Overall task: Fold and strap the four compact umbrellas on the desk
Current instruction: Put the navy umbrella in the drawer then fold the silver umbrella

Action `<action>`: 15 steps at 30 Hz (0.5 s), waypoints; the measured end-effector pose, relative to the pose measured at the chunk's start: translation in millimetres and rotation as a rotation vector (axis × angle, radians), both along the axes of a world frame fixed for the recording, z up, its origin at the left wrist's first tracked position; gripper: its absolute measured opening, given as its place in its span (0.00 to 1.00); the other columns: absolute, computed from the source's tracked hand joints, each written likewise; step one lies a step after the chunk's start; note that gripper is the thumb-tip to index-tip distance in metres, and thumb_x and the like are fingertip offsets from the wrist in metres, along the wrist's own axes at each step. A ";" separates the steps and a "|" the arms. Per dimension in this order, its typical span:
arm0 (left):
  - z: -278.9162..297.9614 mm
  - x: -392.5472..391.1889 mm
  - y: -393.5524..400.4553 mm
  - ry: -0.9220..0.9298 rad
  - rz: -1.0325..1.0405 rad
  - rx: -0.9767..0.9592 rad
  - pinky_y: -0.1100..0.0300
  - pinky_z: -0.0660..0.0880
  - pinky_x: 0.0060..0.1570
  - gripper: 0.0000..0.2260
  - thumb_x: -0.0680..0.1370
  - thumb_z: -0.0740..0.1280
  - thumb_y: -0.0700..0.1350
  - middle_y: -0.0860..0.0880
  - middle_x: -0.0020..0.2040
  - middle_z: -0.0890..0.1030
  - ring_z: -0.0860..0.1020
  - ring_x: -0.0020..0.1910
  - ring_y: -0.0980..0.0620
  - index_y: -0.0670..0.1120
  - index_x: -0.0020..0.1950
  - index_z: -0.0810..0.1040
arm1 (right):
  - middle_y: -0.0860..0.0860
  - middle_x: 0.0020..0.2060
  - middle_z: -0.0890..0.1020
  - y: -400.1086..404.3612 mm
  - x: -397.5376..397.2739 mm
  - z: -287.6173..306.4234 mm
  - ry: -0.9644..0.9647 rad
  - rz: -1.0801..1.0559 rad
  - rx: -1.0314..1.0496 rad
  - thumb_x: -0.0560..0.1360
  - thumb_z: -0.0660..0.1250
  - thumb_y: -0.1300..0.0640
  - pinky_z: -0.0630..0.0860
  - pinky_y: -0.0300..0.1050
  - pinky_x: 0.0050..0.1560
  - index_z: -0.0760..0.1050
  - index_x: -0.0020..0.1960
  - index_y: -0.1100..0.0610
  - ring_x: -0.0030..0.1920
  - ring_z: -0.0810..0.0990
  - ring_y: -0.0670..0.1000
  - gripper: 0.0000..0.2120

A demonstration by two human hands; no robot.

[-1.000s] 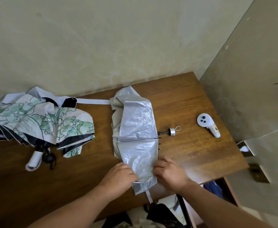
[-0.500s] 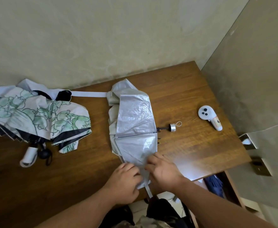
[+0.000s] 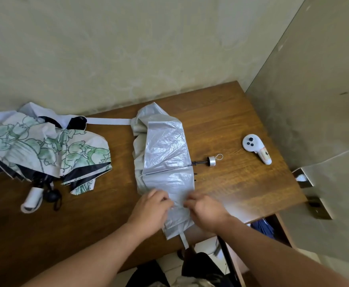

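Both hands are on the silver umbrella [image 3: 165, 154], which lies flat in the middle of the desk [image 3: 241, 183], its near end over the front edge. The left hand [image 3: 151, 208] pinches the fabric with curled fingers; the right hand [image 3: 205, 208] does the same just across from it, knuckles up, a narrow strip of silver cloth between them. Below the grip, the strap [image 3: 184, 241] dangles off the desk edge. Beyond the grip and to the right, the handle cap [image 3: 211, 161] pokes out sideways. Well off to the left of the hands sprawls the floral umbrella [image 3: 45, 150], unfolded, with a white handle [image 3: 31, 198] at its near side. Far right of the grip sits a white controller [image 3: 256, 148].
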State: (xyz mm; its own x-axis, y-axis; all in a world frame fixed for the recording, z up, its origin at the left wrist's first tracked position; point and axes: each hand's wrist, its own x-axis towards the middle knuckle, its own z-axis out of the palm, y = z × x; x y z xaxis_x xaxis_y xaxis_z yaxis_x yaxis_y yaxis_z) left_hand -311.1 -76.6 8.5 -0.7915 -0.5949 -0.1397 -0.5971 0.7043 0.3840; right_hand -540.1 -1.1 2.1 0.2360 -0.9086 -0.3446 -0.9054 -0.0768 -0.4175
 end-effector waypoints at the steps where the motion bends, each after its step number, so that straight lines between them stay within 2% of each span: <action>1: 3.6 -8.0 -7.4 0.018 0.097 -0.023 0.53 0.78 0.53 0.13 0.72 0.74 0.42 0.53 0.52 0.78 0.76 0.54 0.48 0.54 0.55 0.85 | 0.53 0.57 0.78 -9.5 -0.7 2.1 -0.014 -0.049 -0.099 0.75 0.66 0.57 0.80 0.52 0.50 0.82 0.57 0.53 0.57 0.78 0.59 0.12; 3: 8.8 -21.2 -18.2 -0.033 0.172 -0.020 0.51 0.77 0.57 0.15 0.74 0.72 0.44 0.51 0.57 0.74 0.73 0.60 0.47 0.54 0.60 0.83 | 0.55 0.55 0.77 -26.6 0.5 5.0 0.008 -0.068 -0.188 0.75 0.65 0.58 0.80 0.56 0.50 0.82 0.57 0.56 0.57 0.75 0.60 0.13; 4: 8.7 -25.6 -21.2 -0.107 0.149 0.008 0.50 0.76 0.61 0.15 0.76 0.70 0.45 0.51 0.60 0.73 0.71 0.63 0.47 0.54 0.62 0.81 | 0.56 0.59 0.76 -33.3 1.8 6.4 0.033 -0.034 -0.170 0.76 0.65 0.58 0.80 0.58 0.53 0.81 0.59 0.56 0.60 0.74 0.61 0.13; 7: 6.5 -27.4 -21.3 -0.325 0.066 0.059 0.50 0.70 0.68 0.11 0.79 0.68 0.52 0.50 0.63 0.69 0.67 0.67 0.48 0.55 0.62 0.78 | 0.58 0.76 0.66 -40.1 -0.3 3.1 0.147 0.141 0.046 0.80 0.67 0.56 0.76 0.63 0.67 0.77 0.65 0.55 0.75 0.64 0.62 0.14; 10: 2.0 -16.0 -15.2 -0.391 0.028 0.068 0.54 0.69 0.65 0.11 0.79 0.69 0.54 0.52 0.63 0.69 0.68 0.66 0.49 0.56 0.61 0.77 | 0.55 0.81 0.59 -34.9 -5.9 -1.7 0.179 0.189 0.147 0.82 0.64 0.51 0.70 0.61 0.73 0.74 0.68 0.52 0.78 0.61 0.59 0.16; 12: 0.9 -7.5 -10.1 -0.378 0.016 0.078 0.55 0.69 0.66 0.12 0.79 0.69 0.53 0.52 0.66 0.68 0.68 0.68 0.50 0.55 0.62 0.77 | 0.54 0.79 0.62 -34.4 -11.4 -6.9 0.108 0.169 0.145 0.81 0.63 0.50 0.72 0.57 0.71 0.75 0.65 0.52 0.76 0.65 0.59 0.14; 13: 1.7 -4.2 -9.1 -0.373 0.008 0.107 0.55 0.69 0.66 0.13 0.79 0.69 0.53 0.52 0.68 0.68 0.68 0.69 0.50 0.55 0.63 0.77 | 0.54 0.75 0.66 -36.6 -14.6 -8.5 0.069 0.166 0.159 0.80 0.65 0.51 0.74 0.54 0.67 0.77 0.63 0.51 0.71 0.70 0.59 0.13; 15: 12.8 -2.3 -17.6 -0.330 0.026 0.189 0.56 0.72 0.64 0.13 0.79 0.68 0.54 0.53 0.68 0.71 0.70 0.68 0.52 0.55 0.63 0.79 | 0.52 0.63 0.75 -52.6 -22.5 -1.4 -0.006 0.175 0.222 0.78 0.67 0.52 0.76 0.47 0.55 0.80 0.57 0.50 0.59 0.78 0.56 0.09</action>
